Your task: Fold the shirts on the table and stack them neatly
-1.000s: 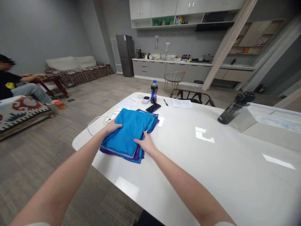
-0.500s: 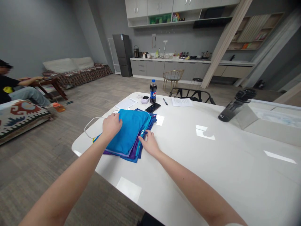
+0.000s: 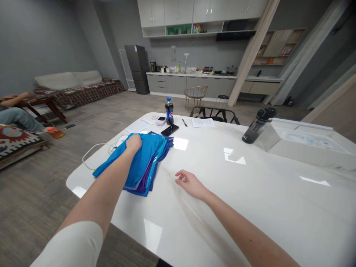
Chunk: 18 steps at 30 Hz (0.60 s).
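A white counter (image 3: 264, 185) carries a stack of blue and purple cloth (image 3: 146, 157) near its left end. The left hand (image 3: 134, 142) lies on the stack; whether its fingers grasp cloth, I cannot tell. The right hand (image 3: 189, 183) hovers apart, fingers loosely curled, released. A phone (image 3: 170, 130) lies behind the stack.

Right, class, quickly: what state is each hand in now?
Left hand: on the blue cloth, fingers mostly hidden; grip cannot be told.
Right hand: loosely open, holding nothing.
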Motion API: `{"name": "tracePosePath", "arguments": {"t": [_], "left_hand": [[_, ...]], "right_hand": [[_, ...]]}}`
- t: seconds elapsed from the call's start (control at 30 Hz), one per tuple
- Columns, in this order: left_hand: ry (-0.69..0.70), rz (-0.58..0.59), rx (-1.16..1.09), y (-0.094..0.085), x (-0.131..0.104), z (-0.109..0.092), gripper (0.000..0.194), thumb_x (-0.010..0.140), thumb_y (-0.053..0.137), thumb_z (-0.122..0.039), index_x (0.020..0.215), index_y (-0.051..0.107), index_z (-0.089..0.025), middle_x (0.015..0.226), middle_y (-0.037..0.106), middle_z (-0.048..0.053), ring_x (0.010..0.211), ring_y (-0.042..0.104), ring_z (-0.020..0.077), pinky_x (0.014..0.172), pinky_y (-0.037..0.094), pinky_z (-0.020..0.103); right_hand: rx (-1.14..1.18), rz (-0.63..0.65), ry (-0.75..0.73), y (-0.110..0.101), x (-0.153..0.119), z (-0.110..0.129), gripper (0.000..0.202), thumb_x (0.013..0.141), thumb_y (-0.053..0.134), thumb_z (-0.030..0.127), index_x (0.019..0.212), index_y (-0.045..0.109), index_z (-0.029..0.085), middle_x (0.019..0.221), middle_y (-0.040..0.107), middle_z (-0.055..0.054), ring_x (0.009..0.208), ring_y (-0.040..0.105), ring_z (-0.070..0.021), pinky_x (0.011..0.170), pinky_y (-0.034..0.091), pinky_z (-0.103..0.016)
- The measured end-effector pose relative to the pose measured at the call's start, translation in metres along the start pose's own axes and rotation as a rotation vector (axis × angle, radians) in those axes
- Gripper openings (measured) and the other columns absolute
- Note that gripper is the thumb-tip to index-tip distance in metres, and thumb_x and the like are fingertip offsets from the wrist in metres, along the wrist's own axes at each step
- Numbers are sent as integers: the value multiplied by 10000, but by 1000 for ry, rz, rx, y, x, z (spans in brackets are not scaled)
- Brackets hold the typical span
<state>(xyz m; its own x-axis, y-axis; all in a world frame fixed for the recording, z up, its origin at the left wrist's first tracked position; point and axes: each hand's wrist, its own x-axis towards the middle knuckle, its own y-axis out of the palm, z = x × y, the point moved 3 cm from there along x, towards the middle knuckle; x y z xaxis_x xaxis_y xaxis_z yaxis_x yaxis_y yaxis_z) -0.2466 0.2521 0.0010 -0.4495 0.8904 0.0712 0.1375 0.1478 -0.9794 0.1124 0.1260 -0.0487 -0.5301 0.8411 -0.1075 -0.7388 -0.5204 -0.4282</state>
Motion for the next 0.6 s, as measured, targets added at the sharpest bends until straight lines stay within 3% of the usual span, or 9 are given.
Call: {"name": "tracePosePath", "arguments": {"t": [0.2,0.37,0.47,0.53,0.6], "left_hand": [[15,-143,35,-16,-21,8,336,973,415,-279,1093,686,-121,1219,653,224,1117,618,369,872,480,449],[37,-262,44,-43,-52,9,267,968,435,-282,941,667,-154,1150,659,186,1062,605,335,865,465,418],[186,-389,-104,-70,-94,-10,207,961,455,-275,863,617,-191,1061,656,139,1029,595,298,897,453,401],[352,-441,-272,-88,-137,-30,190,978,452,-284,871,589,-207,1002,643,95,988,590,258,912,451,378],[494,-400,-443,-100,-190,-53,183,999,459,-311,895,574,-215,953,626,58,938,589,223,888,459,350]], "right_hand": [[47,-45,5,-7,2,-15,227,888,633,370,1065,665,232,933,690,-6,706,612,-152,725,494,-313],[13,2,-62,6,19,6,210,894,661,333,1068,686,217,927,692,-13,758,628,-159,794,508,-334],[30,-33,-132,13,35,29,360,884,688,381,1196,663,202,1087,681,-66,802,633,-172,851,523,-377],[86,-107,-220,15,40,44,697,813,768,443,1429,522,227,1356,568,-133,917,642,-195,889,531,-399],[113,-175,-349,14,37,58,1043,706,859,460,1580,319,283,1553,373,-160,1164,586,-249,954,514,-411]]}}
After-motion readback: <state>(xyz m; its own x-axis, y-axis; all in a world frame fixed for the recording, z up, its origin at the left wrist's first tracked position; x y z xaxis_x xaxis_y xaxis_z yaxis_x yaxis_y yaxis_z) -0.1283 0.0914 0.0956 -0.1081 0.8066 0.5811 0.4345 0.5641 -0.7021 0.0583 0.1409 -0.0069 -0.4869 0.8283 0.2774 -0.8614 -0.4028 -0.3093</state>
